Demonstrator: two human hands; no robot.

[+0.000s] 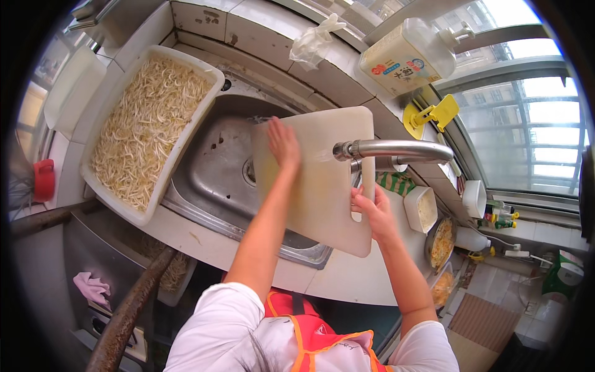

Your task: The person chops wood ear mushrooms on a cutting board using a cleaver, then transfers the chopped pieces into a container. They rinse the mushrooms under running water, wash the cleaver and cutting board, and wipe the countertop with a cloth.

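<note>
A white plastic cutting board (320,195) is held tilted over the stainless steel sink (209,162), beneath the metal faucet (395,149). My right hand (374,209) grips the board by the slot handle at its right edge. Flat against the board's left part lies my left hand (284,144), fingers extended and slightly blurred. Water seems to run from the spout onto the board. The board hides the right part of the sink; the drain (249,171) shows just left of it.
A white tub of bean sprouts (148,130) rests across the sink's left side. On the ledge stand a large pump bottle (404,56), a crumpled plastic glove (316,41) and a yellow holder (430,115). Food containers (420,209) are at the right. A rusty pipe (135,307) rises at lower left.
</note>
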